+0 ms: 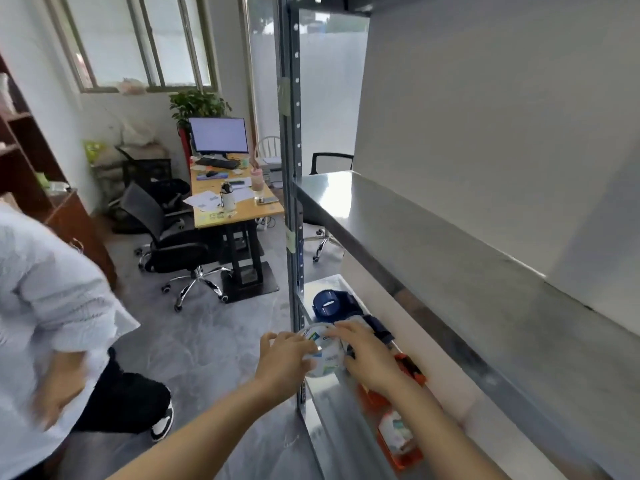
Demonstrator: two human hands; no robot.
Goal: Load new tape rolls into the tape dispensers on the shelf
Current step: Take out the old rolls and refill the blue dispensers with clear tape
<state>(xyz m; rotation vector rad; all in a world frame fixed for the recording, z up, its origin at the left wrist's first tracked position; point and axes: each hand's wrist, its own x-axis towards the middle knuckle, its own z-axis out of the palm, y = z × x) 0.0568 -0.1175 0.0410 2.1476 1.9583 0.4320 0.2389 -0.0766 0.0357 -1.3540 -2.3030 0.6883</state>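
A tape roll with a white printed label is held at the front edge of the lower metal shelf. My left hand grips its left side and my right hand covers its right side. Just behind the roll lies a blue tape dispenser, its spool hub bare. An orange tape dispenser with a white roll in it lies nearer me on the same shelf, partly hidden under my right forearm.
The upper steel shelf overhangs the lower one closely. A perforated upright post stands at the shelf's left corner. Another person in a white shirt stands at the left. An office chair and a desk are behind.
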